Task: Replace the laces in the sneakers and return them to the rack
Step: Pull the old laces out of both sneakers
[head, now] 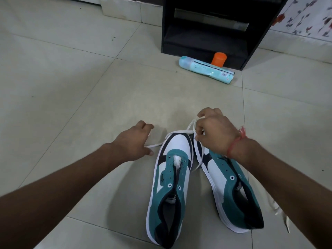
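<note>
Pale floor tiles (89,87) fill the view, and a black rack (215,29) stands far and slightly right, with a blue tube (206,70) lying before it and an orange cap (218,59) just behind the tube.

Two teal-and-white sneakers sit near, side by side, toes pointing away toward the rack. Left sneaker (172,186) lies almost straight along the near-far line; right sneaker (231,191) angles so its toe leans left, nearly touching the other's toe. Neither shows lacing through the eyelets.

A white lace (190,127) curves round the far side of the two toes, running left to right across the shoes' long axes. The right hand (213,133), above the right sneaker's toe, pinches the lace with curled fingers. The left hand (134,141) sits just left of the left sneaker's toe, fingers curled down; a lace end runs to it at the thumb side, though whether it truly grips the strand I cannot tell. Another bit of white lace (280,211) lies on the floor near right.

Judging from this, threading has not begun. The lace lies crosswise beyond the toes, so it must come back toward the lowest eyelets; the right hand is nearer.
</note>
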